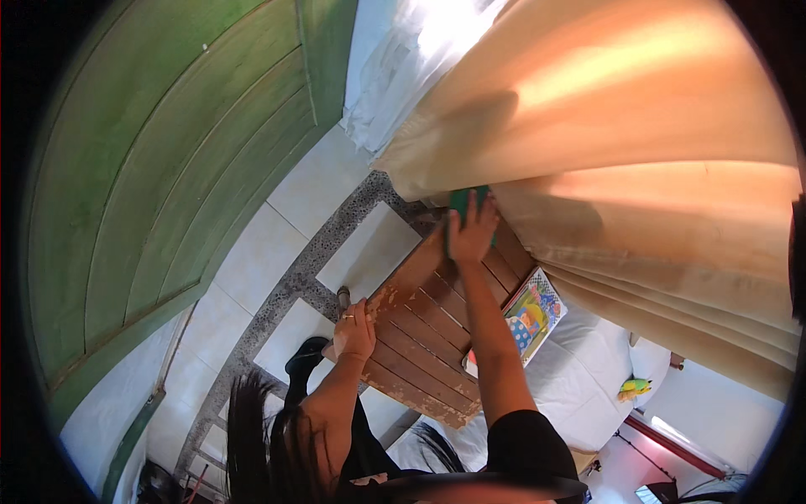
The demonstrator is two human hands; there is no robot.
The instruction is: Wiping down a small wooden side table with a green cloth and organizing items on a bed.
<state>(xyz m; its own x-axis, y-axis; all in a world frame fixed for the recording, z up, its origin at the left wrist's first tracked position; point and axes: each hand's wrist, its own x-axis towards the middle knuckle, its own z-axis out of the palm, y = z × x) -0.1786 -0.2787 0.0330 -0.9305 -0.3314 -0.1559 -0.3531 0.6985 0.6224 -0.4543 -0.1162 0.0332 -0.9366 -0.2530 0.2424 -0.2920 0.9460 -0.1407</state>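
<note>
My right hand [472, 233] lies flat with fingers spread on a green cloth or pad [463, 201], pressed to the far end of a brown slatted wooden table [419, 334]. The table's finish is worn and peeling at the near edges. At the table's left edge, my left hand [354, 334] holds the rim, a ring on one finger. A picture book [535, 315] with a cartoon cover lies along the table's right side. Part of the green pad is hidden under my right hand.
Beige curtains [604, 208] hang against the table's far end. A green panelled door [170, 157] stands at left. Pale floor tiles [368, 249] with pebbled strips lie below. A white-covered bed [579, 378] with a small green-yellow toy [635, 389] is at right.
</note>
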